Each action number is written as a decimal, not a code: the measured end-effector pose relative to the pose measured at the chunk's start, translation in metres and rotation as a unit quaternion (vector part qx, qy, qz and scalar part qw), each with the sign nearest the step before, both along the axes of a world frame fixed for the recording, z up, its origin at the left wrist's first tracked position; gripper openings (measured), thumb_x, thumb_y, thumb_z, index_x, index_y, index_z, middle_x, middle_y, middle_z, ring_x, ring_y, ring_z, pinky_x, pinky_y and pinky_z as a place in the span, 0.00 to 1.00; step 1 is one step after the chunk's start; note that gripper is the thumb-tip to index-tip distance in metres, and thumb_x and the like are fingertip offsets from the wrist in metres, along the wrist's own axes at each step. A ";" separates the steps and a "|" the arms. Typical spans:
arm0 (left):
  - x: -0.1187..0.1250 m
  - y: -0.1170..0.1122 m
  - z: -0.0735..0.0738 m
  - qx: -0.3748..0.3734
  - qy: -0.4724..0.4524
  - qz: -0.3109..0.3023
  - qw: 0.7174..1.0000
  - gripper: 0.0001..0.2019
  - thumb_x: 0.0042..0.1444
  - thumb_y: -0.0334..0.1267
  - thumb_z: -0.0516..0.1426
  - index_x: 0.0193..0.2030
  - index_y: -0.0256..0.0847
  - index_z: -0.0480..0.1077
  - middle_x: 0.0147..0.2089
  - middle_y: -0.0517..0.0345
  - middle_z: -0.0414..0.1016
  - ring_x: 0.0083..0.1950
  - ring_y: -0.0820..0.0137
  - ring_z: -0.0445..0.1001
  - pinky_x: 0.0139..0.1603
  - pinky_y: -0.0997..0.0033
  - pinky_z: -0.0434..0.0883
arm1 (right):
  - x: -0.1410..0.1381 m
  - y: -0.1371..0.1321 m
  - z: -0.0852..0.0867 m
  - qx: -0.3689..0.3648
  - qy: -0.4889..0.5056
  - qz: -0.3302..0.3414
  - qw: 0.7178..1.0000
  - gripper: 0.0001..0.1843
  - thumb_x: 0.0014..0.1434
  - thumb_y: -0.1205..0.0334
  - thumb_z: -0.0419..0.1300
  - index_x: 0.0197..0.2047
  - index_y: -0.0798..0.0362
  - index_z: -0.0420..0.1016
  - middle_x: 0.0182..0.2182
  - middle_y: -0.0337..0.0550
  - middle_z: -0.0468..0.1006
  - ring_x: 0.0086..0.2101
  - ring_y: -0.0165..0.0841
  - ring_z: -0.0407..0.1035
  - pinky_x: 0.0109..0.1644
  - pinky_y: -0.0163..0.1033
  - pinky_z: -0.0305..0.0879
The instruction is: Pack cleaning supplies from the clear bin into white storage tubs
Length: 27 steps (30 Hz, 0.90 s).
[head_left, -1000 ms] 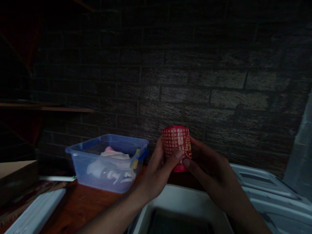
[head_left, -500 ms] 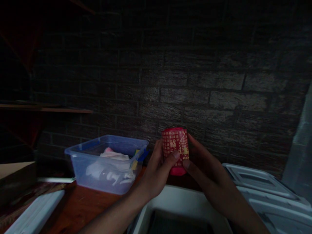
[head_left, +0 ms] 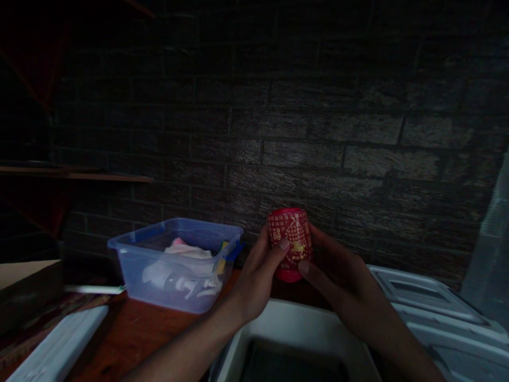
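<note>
A red cylindrical container with gold characters and a gold figure is held upright between both hands, above the back edge of a white bin. My left hand is closed on its left side, the thumb lying across the front. On the other side, my right hand grips it, thumb tip near the lower front. The fingers behind the container are hidden. The bin's inside is dark and I cannot make out what it holds.
A clear bluish plastic box with white cloth and a white spray bottle stands at left on the wooden table. Grey lids lie at right. A dark brick wall rises behind, with a shelf at left.
The red container has been turned in my hands: its gold characters have shifted left, and a gold figure now shows on the front. Both hands still hold it at nearly the same place.
</note>
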State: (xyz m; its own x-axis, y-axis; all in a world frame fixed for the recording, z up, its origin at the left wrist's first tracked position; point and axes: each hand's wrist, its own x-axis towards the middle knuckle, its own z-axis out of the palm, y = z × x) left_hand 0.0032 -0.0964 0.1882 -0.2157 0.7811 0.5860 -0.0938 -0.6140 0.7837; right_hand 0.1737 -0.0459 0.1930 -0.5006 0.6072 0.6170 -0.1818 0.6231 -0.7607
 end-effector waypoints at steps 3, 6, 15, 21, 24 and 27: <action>0.001 0.007 -0.005 0.026 -0.043 -0.003 0.999 0.22 0.64 0.46 0.60 0.63 0.44 0.70 0.61 0.49 0.75 0.69 0.53 0.66 0.69 0.55 0.61 | 0.001 -0.005 0.005 -0.039 -0.007 0.036 0.999 0.34 0.65 0.53 0.66 0.71 0.43 0.64 0.62 0.47 0.75 0.53 0.42 0.76 0.60 0.52 0.73; 0.001 0.009 -0.007 0.041 -0.050 -0.022 0.998 0.22 0.66 0.46 0.58 0.65 0.45 0.66 0.64 0.49 0.73 0.67 0.54 0.67 0.68 0.55 0.62 | 0.001 -0.008 0.007 -0.054 -0.017 0.027 0.998 0.35 0.64 0.53 0.67 0.71 0.44 0.63 0.62 0.49 0.74 0.50 0.43 0.77 0.58 0.54 0.74; 0.000 -0.002 -0.001 -0.008 0.021 -0.016 1.000 0.28 0.62 0.45 0.64 0.66 0.43 0.63 0.61 0.48 0.74 0.63 0.56 0.71 0.64 0.57 0.67 | 0.002 -0.007 0.010 -0.067 -0.012 -0.003 0.998 0.34 0.61 0.53 0.70 0.68 0.47 0.68 0.45 0.44 0.84 0.41 0.36 0.79 0.44 0.39 0.78; -0.004 0.010 -0.008 0.009 -0.015 -0.020 1.000 0.20 0.64 0.45 0.61 0.59 0.40 0.71 0.59 0.49 0.77 0.59 0.55 0.75 0.60 0.58 0.69 | 0.001 -0.008 0.013 -0.030 -0.046 0.032 0.998 0.28 0.67 0.53 0.64 0.67 0.47 0.69 0.49 0.42 0.82 0.41 0.32 0.76 0.47 0.36 0.75; -0.003 0.014 -0.010 0.038 -0.016 -0.001 0.999 0.20 0.66 0.43 0.58 0.63 0.44 0.70 0.63 0.52 0.75 0.64 0.56 0.71 0.67 0.58 0.64 | -0.001 -0.006 0.011 -0.019 -0.033 0.061 0.997 0.27 0.69 0.53 0.62 0.68 0.47 0.68 0.56 0.43 0.79 0.48 0.34 0.76 0.54 0.39 0.74; -0.001 0.016 -0.011 0.058 -0.013 0.022 0.998 0.22 0.67 0.42 0.56 0.67 0.47 0.68 0.67 0.54 0.72 0.70 0.57 0.65 0.72 0.57 0.58 | 0.000 -0.001 0.007 -0.021 -0.028 0.040 0.999 0.28 0.68 0.52 0.62 0.69 0.46 0.67 0.56 0.43 0.79 0.48 0.35 0.76 0.55 0.40 0.74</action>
State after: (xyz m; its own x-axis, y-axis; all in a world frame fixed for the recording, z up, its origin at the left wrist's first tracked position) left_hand 0.0020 -0.0803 0.1773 -0.2645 0.6970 0.6665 -0.0833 -0.7050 0.7043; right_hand 0.1740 -0.0473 0.2003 -0.5813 0.5895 0.5609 -0.1852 0.5753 -0.7967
